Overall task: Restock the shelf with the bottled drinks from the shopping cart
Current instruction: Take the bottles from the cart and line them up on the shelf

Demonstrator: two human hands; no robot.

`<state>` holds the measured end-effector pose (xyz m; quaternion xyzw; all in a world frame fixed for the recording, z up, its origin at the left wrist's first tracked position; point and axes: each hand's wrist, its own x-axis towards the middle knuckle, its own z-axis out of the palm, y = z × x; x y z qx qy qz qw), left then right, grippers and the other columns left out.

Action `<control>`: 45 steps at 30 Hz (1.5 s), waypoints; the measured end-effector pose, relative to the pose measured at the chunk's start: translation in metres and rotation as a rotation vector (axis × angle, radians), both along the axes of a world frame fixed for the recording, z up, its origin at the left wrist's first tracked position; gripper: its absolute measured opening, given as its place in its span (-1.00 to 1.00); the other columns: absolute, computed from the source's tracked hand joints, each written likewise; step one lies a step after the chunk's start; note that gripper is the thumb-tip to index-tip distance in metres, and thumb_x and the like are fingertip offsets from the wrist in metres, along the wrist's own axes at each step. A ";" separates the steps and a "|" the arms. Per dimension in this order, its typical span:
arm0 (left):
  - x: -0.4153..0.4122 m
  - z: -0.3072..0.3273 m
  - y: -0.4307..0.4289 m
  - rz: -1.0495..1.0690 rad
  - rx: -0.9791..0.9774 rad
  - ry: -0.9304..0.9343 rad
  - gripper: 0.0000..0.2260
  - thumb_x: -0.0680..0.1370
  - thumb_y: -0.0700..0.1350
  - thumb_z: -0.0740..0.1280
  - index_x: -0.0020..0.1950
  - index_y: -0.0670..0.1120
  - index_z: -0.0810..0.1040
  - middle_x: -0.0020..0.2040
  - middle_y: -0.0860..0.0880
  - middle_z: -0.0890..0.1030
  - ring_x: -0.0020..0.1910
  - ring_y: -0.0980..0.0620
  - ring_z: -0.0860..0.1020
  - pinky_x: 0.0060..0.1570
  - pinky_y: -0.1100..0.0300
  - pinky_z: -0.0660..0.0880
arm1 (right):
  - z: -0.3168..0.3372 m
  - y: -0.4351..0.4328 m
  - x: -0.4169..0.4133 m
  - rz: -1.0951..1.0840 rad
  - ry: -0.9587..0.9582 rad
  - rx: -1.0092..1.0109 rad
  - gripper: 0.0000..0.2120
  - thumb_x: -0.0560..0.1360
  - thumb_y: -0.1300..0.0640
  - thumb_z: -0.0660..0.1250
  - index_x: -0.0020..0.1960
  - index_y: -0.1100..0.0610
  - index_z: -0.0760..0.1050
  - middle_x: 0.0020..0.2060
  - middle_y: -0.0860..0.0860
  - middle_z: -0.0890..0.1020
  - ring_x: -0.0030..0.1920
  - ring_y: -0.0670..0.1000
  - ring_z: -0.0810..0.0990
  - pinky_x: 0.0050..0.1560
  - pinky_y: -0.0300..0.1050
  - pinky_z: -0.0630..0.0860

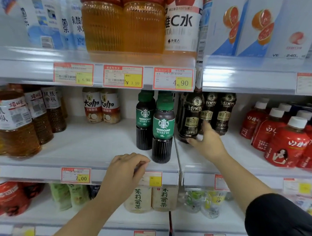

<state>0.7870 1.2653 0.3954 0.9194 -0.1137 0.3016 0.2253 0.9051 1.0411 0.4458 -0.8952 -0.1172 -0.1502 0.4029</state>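
Head view: right hand at a dark coffee bottle on the middle shelf.
Right hand [207, 141] is cupped round the base of the front MDOY coffee bottle [189, 116], thumb in front and fingers behind, probably to square it with the like bottles beside it. Left hand [128, 166], fingers curled and holding nothing, rests on the shelf [88, 143] lip, seemingly as a brace. Starbucks Americano bottles [162, 131] stand just left, across the divider. No shopping cart is in sight.
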 end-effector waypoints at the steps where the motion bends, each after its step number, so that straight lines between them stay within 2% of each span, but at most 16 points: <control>1: -0.001 0.000 0.001 -0.007 0.005 -0.012 -0.88 0.51 -0.17 0.35 0.01 0.01 0.59 -0.10 0.14 0.62 -0.12 0.13 0.54 0.07 0.20 0.35 | -0.001 -0.001 -0.015 -0.031 -0.097 -0.018 -0.42 0.42 0.17 0.43 0.38 0.14 0.30 0.26 0.07 0.51 0.26 0.08 0.46 0.20 -0.10 0.38; 4: -0.015 -0.006 0.008 -0.050 0.003 -0.094 -0.82 0.52 -0.19 0.28 0.09 -0.04 0.58 0.04 0.09 0.58 0.04 0.12 0.49 0.16 0.26 0.26 | -0.017 0.005 -0.070 0.011 -0.388 -0.022 -0.70 0.47 0.16 0.37 0.20 0.06 0.48 0.02 -0.07 0.60 0.06 -0.06 0.53 0.07 -0.20 0.44; 7: -0.042 -0.031 0.024 -0.081 -0.046 -0.151 -0.77 0.52 -0.16 0.18 0.05 -0.11 0.60 0.02 0.02 0.58 0.02 0.12 0.47 0.12 0.27 0.31 | -0.056 0.030 -0.123 0.211 -0.410 -0.020 -0.88 0.47 0.15 0.32 -0.01 0.02 0.56 -0.18 -0.20 0.58 -0.15 -0.25 0.51 -0.11 -0.42 0.41; 9: -0.064 -0.062 0.045 -0.088 -0.097 -0.078 -0.77 0.52 -0.16 0.18 0.03 -0.13 0.61 -0.02 -0.02 0.60 -0.02 0.09 0.51 0.04 0.21 0.42 | -0.092 0.057 -0.151 0.321 -0.288 -0.020 -0.90 0.46 0.13 0.30 -0.07 0.03 0.58 -0.21 -0.28 0.55 -0.20 -0.31 0.51 -0.17 -0.46 0.42; 12: -0.102 -0.115 0.089 -0.032 -0.188 0.162 -0.83 0.54 -0.21 0.23 0.03 -0.14 0.60 -0.09 0.04 0.58 -0.16 0.06 0.56 -0.14 0.12 0.53 | -0.158 0.105 -0.180 0.416 -0.002 -0.089 -0.92 0.45 0.13 0.30 -0.13 0.01 0.56 -0.24 -0.24 0.57 -0.25 -0.22 0.53 -0.21 -0.25 0.51; 14: -0.131 -0.151 0.126 0.054 -0.234 0.299 -0.85 0.53 -0.28 0.30 0.03 -0.13 0.61 -0.12 0.05 0.57 -0.19 0.11 0.53 -0.17 0.20 0.51 | -0.202 0.140 -0.194 0.442 0.130 -0.142 -0.92 0.44 0.18 0.35 -0.13 0.03 0.58 -0.25 -0.17 0.60 -0.26 -0.20 0.53 -0.19 -0.18 0.51; 20: -0.227 -0.257 0.236 0.392 -0.439 0.705 -0.83 0.52 -0.25 0.31 0.05 -0.04 0.60 -0.07 0.06 0.63 -0.16 0.12 0.58 -0.19 0.37 0.44 | -0.313 0.246 -0.241 0.530 0.552 -0.271 -0.84 0.46 0.19 0.33 0.01 0.02 0.59 -0.20 -0.16 0.59 -0.23 -0.17 0.54 -0.17 -0.30 0.43; 24: -0.279 -0.318 0.292 0.567 -0.525 0.890 -0.80 0.50 -0.21 0.32 0.08 -0.01 0.61 -0.06 0.07 0.64 -0.20 0.11 0.60 -0.26 0.49 0.35 | -0.383 0.303 -0.266 0.579 0.809 -0.401 -0.77 0.52 0.12 0.30 0.17 0.07 0.51 0.04 -0.03 0.62 0.02 -0.05 0.58 -0.08 -0.30 0.40; 26: -0.300 -0.346 0.314 0.610 -0.572 0.966 -0.81 0.50 -0.21 0.31 0.02 0.03 0.60 -0.12 0.06 0.63 -0.25 0.13 0.60 -0.28 0.49 0.39 | -0.417 0.326 -0.276 0.561 0.957 -0.426 -0.69 0.53 0.11 0.30 0.26 0.09 0.45 0.16 0.03 0.57 0.10 -0.01 0.55 -0.05 -0.28 0.40; 28: -0.316 -0.372 0.330 0.624 -0.593 1.038 -0.81 0.51 -0.23 0.30 0.06 -0.02 0.60 -0.07 0.02 0.61 -0.14 0.07 0.59 -0.17 0.36 0.40 | -0.449 0.347 -0.285 0.519 1.109 -0.444 -0.57 0.53 0.10 0.31 0.37 0.12 0.35 0.25 0.09 0.51 0.11 0.05 0.55 -0.02 -0.22 0.45; 30: -0.328 -0.397 0.340 0.617 -0.597 1.064 -0.80 0.52 -0.24 0.30 0.12 -0.09 0.58 -0.03 0.02 0.56 -0.06 0.05 0.55 -0.12 0.36 0.34 | -0.479 0.365 -0.293 0.473 1.239 -0.457 -0.43 0.52 0.06 0.32 0.46 0.14 0.21 0.34 0.11 0.41 0.10 0.08 0.53 0.02 -0.16 0.45; 33: -0.335 -0.428 0.348 0.623 -0.587 1.083 -0.75 0.53 -0.17 0.30 0.21 -0.05 0.53 0.07 0.03 0.53 0.02 0.08 0.51 -0.04 0.31 0.34 | -0.518 0.385 -0.306 0.370 1.278 -0.486 -0.24 0.47 -0.05 0.37 0.51 0.13 0.05 0.42 0.13 0.31 0.32 0.14 0.40 0.24 -0.03 0.40; 35: -0.334 -0.447 0.351 0.629 -0.570 1.077 -0.68 0.53 -0.13 0.31 0.29 -0.04 0.47 0.21 -0.01 0.50 0.12 0.03 0.50 0.08 0.21 0.41 | -0.539 0.395 -0.313 0.309 1.284 -0.421 -0.23 0.48 -0.06 0.35 0.51 0.13 0.01 0.42 0.14 0.31 0.34 0.16 0.38 0.21 -0.01 0.40; 37: -0.330 -0.464 0.354 0.637 -0.545 1.075 -0.61 0.53 -0.11 0.31 0.35 -0.03 0.41 0.29 -0.03 0.45 0.18 -0.05 0.48 0.15 0.09 0.44 | -0.555 0.404 -0.318 0.242 1.300 -0.345 -0.28 0.48 -0.05 0.35 0.49 0.12 0.07 0.33 0.14 0.42 0.25 0.15 0.46 0.09 -0.02 0.43; 40: -0.322 -0.488 0.358 0.673 -0.560 1.115 -0.50 0.49 -0.11 0.31 0.42 0.02 0.29 0.36 -0.03 0.39 0.24 -0.06 0.46 0.13 0.12 0.42 | -0.573 0.417 -0.319 0.161 1.254 -0.378 -0.41 0.44 -0.10 0.37 0.35 0.13 0.29 0.08 0.07 0.57 0.10 0.16 0.54 -0.02 -0.06 0.47; 45: -0.314 -0.519 0.359 0.702 -0.580 1.259 -0.21 0.44 -0.04 0.38 0.53 -0.01 -0.03 0.43 -0.12 0.27 0.36 -0.16 0.32 0.29 -0.05 0.35 | -0.582 0.425 -0.316 0.041 1.261 -0.409 -0.59 0.34 -0.17 0.42 0.02 0.08 0.49 -0.01 0.05 0.60 0.09 0.15 0.53 0.03 -0.01 0.51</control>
